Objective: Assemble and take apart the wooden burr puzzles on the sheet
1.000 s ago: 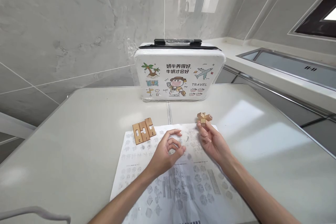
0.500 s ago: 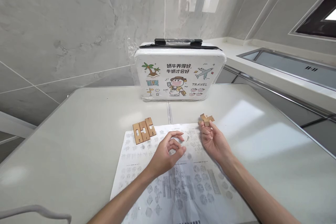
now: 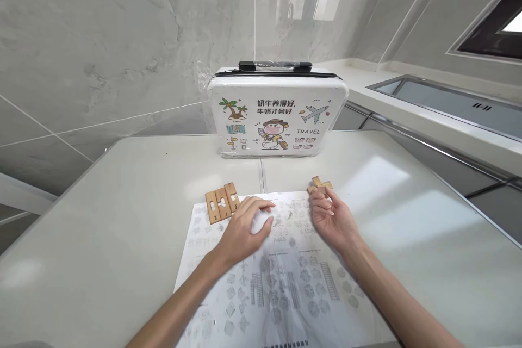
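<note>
Between thumb and fingers, my right hand holds a small wooden block assembly with parts jutting out, just above the far right edge of a printed sheet. My left hand hovers over or rests on the sheet, fingers apart and curved, with nothing in it. Just beyond its knuckles lie three flat wooden puzzle pieces side by side, with cut-out slots and numbers on them. The left hand covers the near right corner of those pieces.
A white case with cartoon prints, a black handle and clear plastic wrap stands upright at the back of the white table. A tiled wall rises behind it. To the right runs a counter with a glass-topped panel.
My left hand has moved left toward the flat wooden pieces, and its fingers have straightened somewhat. My right hand stays in place, with the wooden assembly turned slightly. A grey cord at lower left has mostly left view.
</note>
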